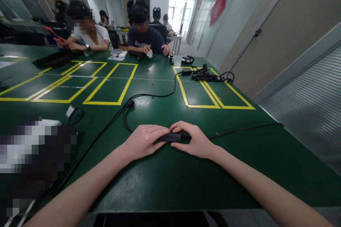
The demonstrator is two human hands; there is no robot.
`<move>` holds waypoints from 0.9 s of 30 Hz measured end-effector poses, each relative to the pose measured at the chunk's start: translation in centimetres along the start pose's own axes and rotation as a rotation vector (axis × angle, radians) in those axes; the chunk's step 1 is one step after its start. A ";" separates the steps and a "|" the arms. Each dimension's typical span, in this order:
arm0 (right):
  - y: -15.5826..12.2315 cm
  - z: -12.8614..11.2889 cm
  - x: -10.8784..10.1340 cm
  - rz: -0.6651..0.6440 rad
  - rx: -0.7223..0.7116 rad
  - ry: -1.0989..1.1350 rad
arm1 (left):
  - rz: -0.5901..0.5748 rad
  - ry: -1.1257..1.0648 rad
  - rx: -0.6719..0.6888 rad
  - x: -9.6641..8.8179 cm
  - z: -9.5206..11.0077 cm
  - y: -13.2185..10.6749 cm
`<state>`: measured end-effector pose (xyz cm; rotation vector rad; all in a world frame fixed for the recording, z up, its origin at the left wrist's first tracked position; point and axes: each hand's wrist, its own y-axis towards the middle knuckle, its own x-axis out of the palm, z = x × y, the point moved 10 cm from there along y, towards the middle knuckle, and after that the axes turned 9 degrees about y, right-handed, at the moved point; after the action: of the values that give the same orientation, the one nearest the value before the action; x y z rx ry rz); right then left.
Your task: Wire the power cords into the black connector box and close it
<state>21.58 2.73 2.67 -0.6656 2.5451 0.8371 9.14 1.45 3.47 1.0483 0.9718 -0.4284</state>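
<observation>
My left hand (144,141) and my right hand (193,141) lie on the green table (160,177), fingertips meeting over a small black block (172,137) that looks like a power adapter. Both hands grip it, one at each end. A black cable (239,130) runs from the block to the right across the table. Another black cable (125,117) loops away to the left and up toward the far side.
Yellow tape rectangles (110,85) mark the table's middle. A heap of black cables and devices (207,75) lies at the far right. Two people sit at the far edge handling small items. A blurred patch (34,159) covers the near left.
</observation>
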 end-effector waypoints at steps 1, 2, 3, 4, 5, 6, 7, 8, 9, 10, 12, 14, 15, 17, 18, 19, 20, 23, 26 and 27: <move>0.0 0.6 0.2 -0.033 0.074 0.073 | 0.016 0.004 0.031 -0.2 0.4 0.0; -0.2 1.3 0.4 -0.076 0.159 0.165 | 0.038 0.011 0.059 -0.5 0.7 0.1; -0.5 2.0 0.8 -0.121 0.247 0.266 | 0.057 0.019 0.083 -0.7 1.1 0.1; -0.8 2.6 1.3 -0.166 0.333 0.364 | 0.073 0.029 0.100 -0.9 1.4 0.1; -1.3 3.1 1.8 -0.209 0.412 0.448 | 0.082 0.037 0.112 -1.0 1.7 0.1; -1.7 3.5 2.2 -0.240 0.478 0.510 | 0.084 0.043 0.119 -1.0 1.9 0.1; -1.9 3.8 2.5 -0.255 0.529 0.544 | 0.078 0.044 0.121 -0.9 2.0 0.1; -2.1 4.1 2.6 -0.254 0.561 0.556 | 0.065 0.041 0.120 -0.7 2.0 0.1; -2.1 4.2 2.6 -0.245 0.572 0.553 | 0.046 0.037 0.112 -0.4 2.0 0.1; -1.9 4.3 2.5 -0.231 0.564 0.543 | 0.026 0.030 0.099 -0.2 1.9 0.1; -1.5 4.0 2.1 -0.214 0.517 0.523 | -0.011 0.021 0.068 0.3 1.6 0.2; -1.2 3.8 2.0 -0.247 0.487 0.540 | -0.013 0.015 0.051 0.4 1.5 0.2; -1.2 3.8 2.0 -0.280 0.498 0.562 | 0.005 0.010 0.056 0.2 1.6 0.2; -1.7 4.1 1.9 -0.361 0.557 0.629 | 0.065 -0.003 0.085 -0.3 2.0 0.2; -2.0 4.4 1.7 -0.402 0.593 0.665 | 0.098 -0.006 0.104 -0.7 2.2 0.2; -2.3 4.6 1.3 -0.433 0.622 0.701 | 0.127 -0.003 0.119 -1.0 2.4 0.1; -2.5 4.9 0.8 -0.452 0.640 0.736 | 0.152 0.004 0.126 -1.2 2.4 0.1; -2.8 5.9 -2.4 -0.412 0.657 0.815 | 0.194 0.040 0.116 -2.0 2.1 0.1; -3.3 7.8 -7.4 -0.207 0.688 0.804 | 0.251 0.087 0.073 -2.9 1.5 0.2; -3.6 8.4 -9.4 -0.103 0.688 0.781 | 0.272 0.102 0.059 -3.2 1.4 0.1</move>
<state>32.85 8.46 -0.72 -0.9899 3.1191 -0.4541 8.16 -0.14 6.48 1.2467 0.8944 -0.1818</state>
